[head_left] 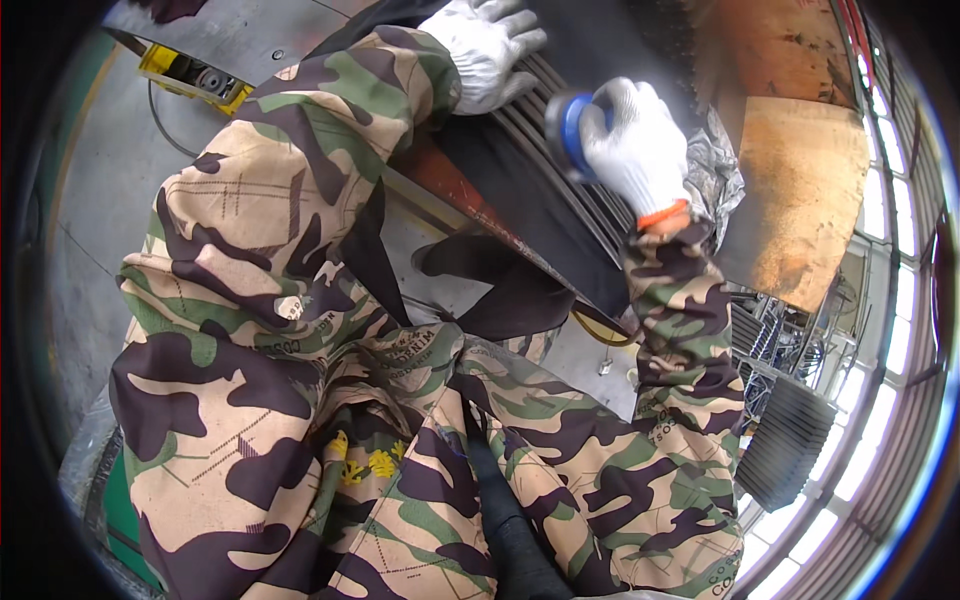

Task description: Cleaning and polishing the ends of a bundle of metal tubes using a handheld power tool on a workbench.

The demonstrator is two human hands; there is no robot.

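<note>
Both hands wear white gloves. My left hand (485, 50) lies with its fingers stretched out at the top of several long, thin grey bars (565, 175), which run side by side over a black cloth (490, 175). In my right hand (637, 145), just right of the bars, a round blue-rimmed disc-like thing (572, 135) is gripped with bent fingers. It is smeared by motion, so its exact kind cannot be made out. An orange cuff (664, 216) shows at the right wrist.
Crumpled silvery sheeting (715, 175) sits right of my right hand, beside a large rust-brown plate (805, 195). A reddish metal edge (455, 185) runs below the cloth. At far left, a yellow-framed device (195, 80) with a cable stands on the grey floor (110, 180).
</note>
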